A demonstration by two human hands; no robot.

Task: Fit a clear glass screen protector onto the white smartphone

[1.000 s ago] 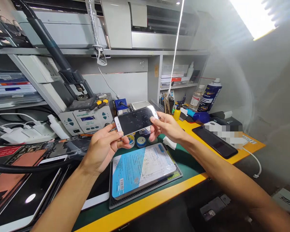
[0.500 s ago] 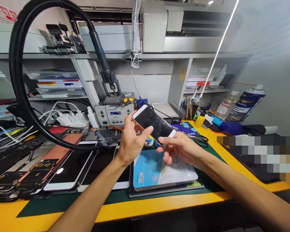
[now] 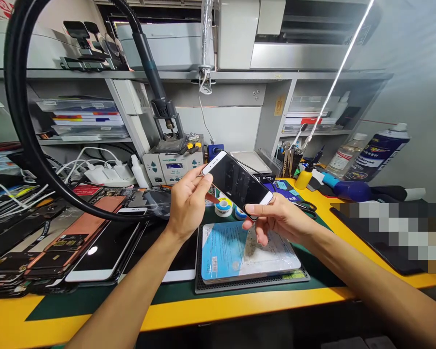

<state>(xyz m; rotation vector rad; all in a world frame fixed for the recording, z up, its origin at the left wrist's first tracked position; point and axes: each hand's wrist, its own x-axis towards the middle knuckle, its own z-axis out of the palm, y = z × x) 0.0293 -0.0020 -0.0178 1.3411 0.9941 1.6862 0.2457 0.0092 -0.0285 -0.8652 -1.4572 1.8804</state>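
A white-framed smartphone (image 3: 238,183) with a dark, smudged screen is held tilted in the air between both hands. My left hand (image 3: 189,201) pinches its upper left corner, thumb at the edge. At the lower right end, my right hand (image 3: 272,213) grips it with the thumb on the front and fingers beneath. Below the phone lies a blue and white boxed pack or book (image 3: 236,257), resting on a dark flat pad (image 3: 254,285). Just behind the hands stands a small solder spool (image 3: 223,207).
Several phones and opened phone parts, including a white-framed phone (image 3: 105,247), cover the left side. A hot-air station (image 3: 174,167) stands behind, its thick black hose (image 3: 16,97) looping at left. A yellow bottle (image 3: 304,178), scissors and a spray can (image 3: 380,150) are at right.
My left thumb has moved from the screen's lower edge up to the phone's left corner. In view, the phone sits slightly further right. Both hands still hold it.
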